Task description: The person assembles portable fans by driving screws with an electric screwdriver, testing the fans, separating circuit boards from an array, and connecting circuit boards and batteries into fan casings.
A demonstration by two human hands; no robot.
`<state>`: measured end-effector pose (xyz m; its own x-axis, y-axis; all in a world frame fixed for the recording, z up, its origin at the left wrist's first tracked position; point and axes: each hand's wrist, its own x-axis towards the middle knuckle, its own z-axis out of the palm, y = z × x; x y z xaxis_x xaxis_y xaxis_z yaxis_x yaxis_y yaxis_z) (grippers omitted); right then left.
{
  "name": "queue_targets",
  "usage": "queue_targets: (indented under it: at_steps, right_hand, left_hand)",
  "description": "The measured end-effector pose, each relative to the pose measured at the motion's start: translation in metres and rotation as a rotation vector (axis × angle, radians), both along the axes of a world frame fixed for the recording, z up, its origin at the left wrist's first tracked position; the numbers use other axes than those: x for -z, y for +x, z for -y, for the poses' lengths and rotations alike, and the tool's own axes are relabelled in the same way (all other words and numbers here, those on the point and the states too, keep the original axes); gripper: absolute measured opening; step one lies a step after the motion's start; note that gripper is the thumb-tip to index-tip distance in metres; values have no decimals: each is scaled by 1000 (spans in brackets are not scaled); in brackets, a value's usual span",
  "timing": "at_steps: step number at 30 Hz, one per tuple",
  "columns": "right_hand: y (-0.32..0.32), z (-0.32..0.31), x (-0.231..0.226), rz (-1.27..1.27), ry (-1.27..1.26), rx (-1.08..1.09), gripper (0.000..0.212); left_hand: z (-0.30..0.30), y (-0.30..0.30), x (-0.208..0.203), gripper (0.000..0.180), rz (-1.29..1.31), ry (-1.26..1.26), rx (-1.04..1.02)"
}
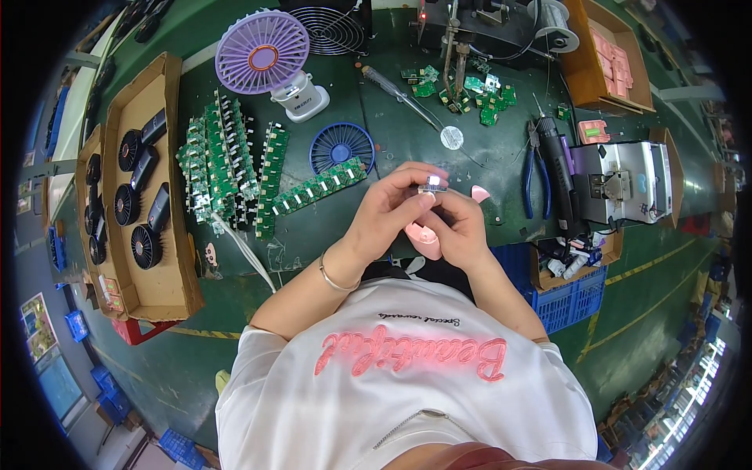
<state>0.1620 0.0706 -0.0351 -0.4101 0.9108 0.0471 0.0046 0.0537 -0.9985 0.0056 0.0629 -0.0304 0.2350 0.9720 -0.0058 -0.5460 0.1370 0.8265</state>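
"Where do the hands meet, and what are they on?"

"Over the near edge of the counter (501, 215), in front of the white shirt (470, 403). The left grip (389, 205) has thumb and fingers together, clamped on a small metallic piece (432, 187) with a bright patch on it."

"And the right grip (464, 222)?"

"Closed around a pink casing (424, 242), which shows below the fingers, partly covered by them. Its fingertips also come close to the metallic piece (whether they touch it, I cannot tell)."

"What is nearest to them?"

"A pink part (480, 193) just past the right knuckles. To the left, a strip of green circuit boards (317, 189) lies slanting below a round blue grille (341, 149)."

"Farther out?"

"Beyond the hands lie a round white disc (452, 138) and a slim tool (395, 90) with a pale handle. On the right, blue-handled pliers (529, 184) lie beside a black power screwdriver (559, 164), next to a silver machine (633, 184)."

"And the far left?"

"A purple fan (262, 55) stands at the back. A cardboard tray (164, 270) holds black fans (146, 247), and more green boards (223, 160) lie to its right."
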Motion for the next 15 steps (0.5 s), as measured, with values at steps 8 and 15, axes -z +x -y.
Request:
queue_targets:
  at_steps: [8,15]
  right_hand:
    - [-1,-1,-3,32,31,-8,12]
    - [-3,1,5,18,86,14,11]
  left_hand:
    - [1,-2,-2,16,52,-92,4]
    - [2,-2,0,15,23,-50,-21]
